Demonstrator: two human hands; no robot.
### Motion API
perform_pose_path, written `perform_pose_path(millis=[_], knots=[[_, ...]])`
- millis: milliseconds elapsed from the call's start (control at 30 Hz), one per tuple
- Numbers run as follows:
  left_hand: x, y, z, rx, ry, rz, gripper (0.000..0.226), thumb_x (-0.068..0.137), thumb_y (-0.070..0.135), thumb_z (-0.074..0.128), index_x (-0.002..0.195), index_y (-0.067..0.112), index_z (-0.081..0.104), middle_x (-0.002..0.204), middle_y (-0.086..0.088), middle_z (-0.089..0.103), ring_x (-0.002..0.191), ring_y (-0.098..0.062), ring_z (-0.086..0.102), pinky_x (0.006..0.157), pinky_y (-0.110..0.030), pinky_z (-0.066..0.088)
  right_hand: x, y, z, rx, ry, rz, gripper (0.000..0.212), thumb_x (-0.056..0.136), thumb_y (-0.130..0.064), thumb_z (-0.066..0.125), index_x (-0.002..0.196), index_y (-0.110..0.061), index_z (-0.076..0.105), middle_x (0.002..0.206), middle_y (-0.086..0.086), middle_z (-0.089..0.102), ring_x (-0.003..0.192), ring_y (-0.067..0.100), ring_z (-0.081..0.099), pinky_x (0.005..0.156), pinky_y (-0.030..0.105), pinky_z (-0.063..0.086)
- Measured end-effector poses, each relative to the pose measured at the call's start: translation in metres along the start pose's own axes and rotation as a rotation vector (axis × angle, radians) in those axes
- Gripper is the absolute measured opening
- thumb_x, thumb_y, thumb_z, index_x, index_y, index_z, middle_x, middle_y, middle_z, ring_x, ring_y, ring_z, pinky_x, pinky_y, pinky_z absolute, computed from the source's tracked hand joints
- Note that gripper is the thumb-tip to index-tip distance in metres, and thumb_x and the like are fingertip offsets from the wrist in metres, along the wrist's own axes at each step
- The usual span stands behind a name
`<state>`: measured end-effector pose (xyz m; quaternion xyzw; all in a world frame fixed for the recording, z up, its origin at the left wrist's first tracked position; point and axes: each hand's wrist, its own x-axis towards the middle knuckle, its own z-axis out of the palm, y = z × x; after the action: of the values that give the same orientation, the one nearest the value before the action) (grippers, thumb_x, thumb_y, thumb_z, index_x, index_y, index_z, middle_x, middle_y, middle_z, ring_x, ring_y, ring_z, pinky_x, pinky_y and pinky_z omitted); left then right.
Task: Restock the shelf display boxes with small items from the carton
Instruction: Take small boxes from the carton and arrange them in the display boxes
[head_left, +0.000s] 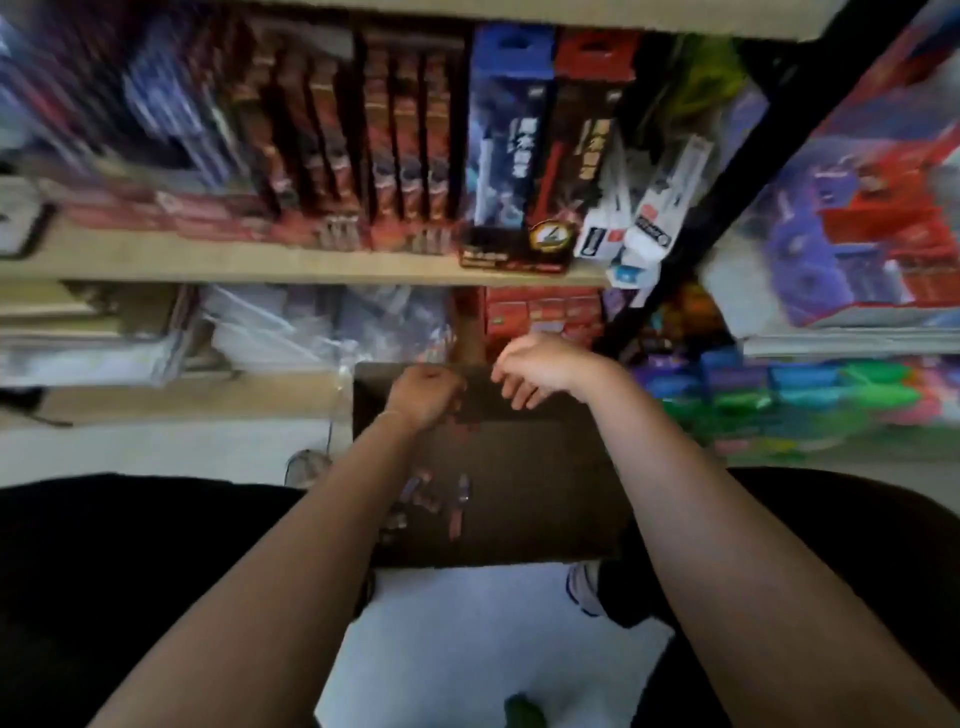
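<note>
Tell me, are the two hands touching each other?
Apart. The head view shows a dark strip of the carton between the left hand and the right hand, so they do not meet.

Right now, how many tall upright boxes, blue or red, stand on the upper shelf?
2: the blue box stands left of the red box, touching, mid-shelf. Others may be hidden in blur.

blue tall box (511, 130) beside red tall box (587, 135) on upper shelf, white sneaker (584, 587) on floor.
</note>
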<state>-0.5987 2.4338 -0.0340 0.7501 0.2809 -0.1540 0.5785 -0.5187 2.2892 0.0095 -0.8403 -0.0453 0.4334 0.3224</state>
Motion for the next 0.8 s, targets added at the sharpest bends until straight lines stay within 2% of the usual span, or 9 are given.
perform_pose_path(millis=[167,267,333,400,467,533,600,700,800], knots=[[0.033,-0.102,-0.012,-0.263,0.102,-0.32,0.019,0.093,0.016,0.057,0.077,0.009,0.065,0.072,-0.01,0.065,0.054,-0.019,0.059,0.052,-0.025,0.047,0.084,0.036,0.089,0.07,-0.032,0.098,0.017,0.099,-0.013,0.042,0.098,-0.01,0.058,0.078,0.009,0.061,0.061,0.019,0.059,0.059,0.027,0.047],[0.043,-0.146,0.005,-0.523,0.088,-0.553,0.023,0.098,0.019,0.048,0.079,0.011,0.058,0.082,-0.012,0.062,0.066,-0.024,0.058,0.064,-0.034,0.051,0.132,0.078,0.14,0.094,-0.041,0.251,0.02,0.101,-0.011,0.042,0.084,-0.016,0.052,0.073,0.006,0.054,0.059,0.017,0.054,0.054,0.027,0.045],[0.051,-0.168,0.013,-0.719,0.12,-0.67,0.027,0.102,0.03,0.044,0.094,0.012,0.062,0.089,-0.007,0.064,0.069,-0.021,0.058,0.057,-0.032,0.048,0.161,0.116,0.172,-0.028,-0.106,0.287,0.011,0.096,-0.006,0.05,0.097,-0.011,0.059,0.095,0.016,0.06,0.083,0.027,0.062,0.072,0.035,0.052],[0.06,-0.189,0.02,-0.902,0.151,-0.747,0.039,0.101,0.044,0.042,0.126,0.019,0.056,0.115,-0.004,0.064,0.078,-0.019,0.058,0.054,-0.031,0.048,0.178,0.151,0.201,-0.158,-0.126,0.27,0.048,0.089,-0.001,0.061,0.134,0.002,0.046,0.126,0.023,0.052,0.118,0.034,0.053,0.094,0.036,0.046],[0.067,-0.208,0.027,-0.966,0.187,-0.772,0.044,0.1,0.043,0.041,0.137,0.021,0.049,0.123,-0.006,0.06,0.089,-0.02,0.059,0.064,-0.03,0.049,0.176,0.169,0.227,-0.201,-0.093,0.287,0.076,0.085,-0.007,0.068,0.149,-0.002,0.026,0.135,0.021,0.045,0.125,0.033,0.047,0.098,0.033,0.042],[0.069,-0.22,0.034,-0.973,0.183,-0.785,0.045,0.1,0.041,0.042,0.138,0.019,0.051,0.12,-0.008,0.059,0.106,-0.024,0.057,0.082,-0.032,0.044,0.176,0.176,0.247,-0.337,0.018,0.267,0.084,0.089,-0.018,0.064,0.153,-0.012,0.012,0.146,0.024,0.034,0.124,0.04,0.048,0.102,0.041,0.041],[0.071,-0.226,0.039,-0.982,0.147,-0.788,0.043,0.099,0.038,0.045,0.134,0.016,0.055,0.118,-0.009,0.058,0.11,-0.024,0.054,0.089,-0.034,0.039,0.184,0.182,0.261,-0.435,0.111,0.209,0.079,0.093,-0.016,0.057,0.155,-0.019,0.008,0.148,0.029,0.024,0.116,0.041,0.053,0.1,0.043,0.043],[0.077,-0.231,0.043,-0.978,0.151,-0.823,0.032,0.098,0.03,0.045,0.122,0.013,0.058,0.1,-0.007,0.058,0.087,-0.018,0.054,0.088,-0.034,0.04,0.193,0.179,0.262,-0.46,0.086,0.179,0.07,0.094,-0.009,0.052,0.153,-0.018,0.016,0.149,0.027,0.019,0.114,0.041,0.055,0.097,0.038,0.042],[0.083,-0.232,0.044,-0.971,0.14,-0.857,0.018,0.097,0.025,0.045,0.105,0.013,0.056,0.094,-0.006,0.057,0.08,-0.017,0.054,0.075,-0.03,0.044,0.197,0.185,0.25,-0.464,0.135,0.142,0.058,0.09,-0.006,0.054,0.142,-0.012,0.031,0.141,0.022,0.033,0.113,0.041,0.054,0.096,0.04,0.044]])
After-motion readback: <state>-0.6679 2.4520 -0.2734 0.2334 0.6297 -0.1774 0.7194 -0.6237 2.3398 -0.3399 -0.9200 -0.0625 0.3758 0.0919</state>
